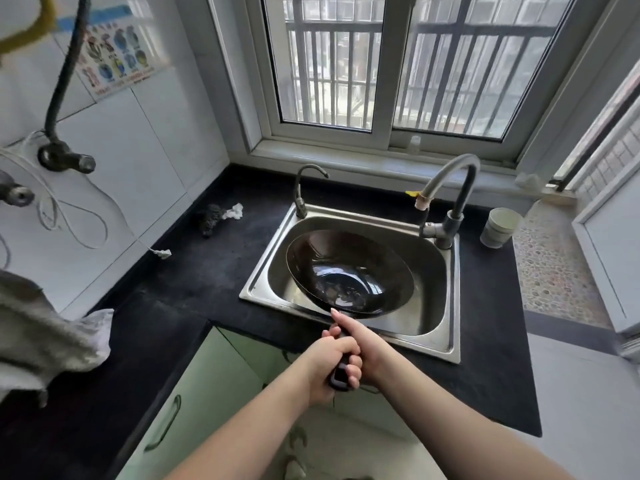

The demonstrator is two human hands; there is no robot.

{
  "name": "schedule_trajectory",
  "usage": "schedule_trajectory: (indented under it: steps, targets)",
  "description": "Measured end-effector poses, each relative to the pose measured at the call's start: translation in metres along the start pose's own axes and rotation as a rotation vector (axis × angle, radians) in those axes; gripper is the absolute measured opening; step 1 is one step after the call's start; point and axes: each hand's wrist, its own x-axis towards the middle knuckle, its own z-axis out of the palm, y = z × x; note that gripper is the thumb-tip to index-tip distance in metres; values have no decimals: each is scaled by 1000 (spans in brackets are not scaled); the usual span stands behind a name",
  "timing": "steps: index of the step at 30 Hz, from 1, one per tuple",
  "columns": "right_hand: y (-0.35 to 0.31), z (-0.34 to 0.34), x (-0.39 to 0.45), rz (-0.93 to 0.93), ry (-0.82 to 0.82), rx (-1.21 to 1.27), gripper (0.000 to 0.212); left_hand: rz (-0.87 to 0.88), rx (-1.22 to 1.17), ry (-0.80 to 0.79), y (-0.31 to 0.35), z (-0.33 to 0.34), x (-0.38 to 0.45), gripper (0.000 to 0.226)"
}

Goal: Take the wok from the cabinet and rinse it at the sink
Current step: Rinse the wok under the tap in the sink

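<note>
Head view: both hands grip the wok (349, 273) handle, left hand (329, 367) curled behind right hand (360, 341), wok over the sink (446, 327), seemingly tilted.

Daylight from far window (398, 64), bright, slightly blown out. Glare inside wok (349, 271). Wide-angle bending at edges; near-left cloth (45, 334) blurred.

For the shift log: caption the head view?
Both hands hold the wok by its handle over the sink.

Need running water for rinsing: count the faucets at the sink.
2: a small faucet at the sink's back-left corner, a large faucet at its back-right.
</note>
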Motion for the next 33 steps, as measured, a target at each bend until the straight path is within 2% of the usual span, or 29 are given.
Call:
schedule_trajectory:
  steps: [7, 11, 13, 16, 20, 27, 33]
  targets:
    - [1, -9, -5, 74, -125, -67, 44, 120, 172, 185, -16, 9, 3, 26]
    - [-2, -3, 7, 72, -131, -202, 36, 214, 382, 262, -15, 1, -5, 12]
    - [-6, 5, 12, 95, -94, -313, 29, 245, 479, 308, -16, -4, -10, 11]
    - [-7, 20, 21, 163, 16, -437, 33, 248, 595, 384, -24, -12, -12, 5]
    - [-3, 33, 32, 158, 122, -466, 39, 269, 699, 448, -32, -20, -14, 8]
    - [3, 40, 38, 104, 168, -530, 51, 302, 725, 544, -33, -16, -11, 5]
    - [16, 32, 48, 5, 195, -522, 49, 313, 764, 581, -42, -17, -9, 3]
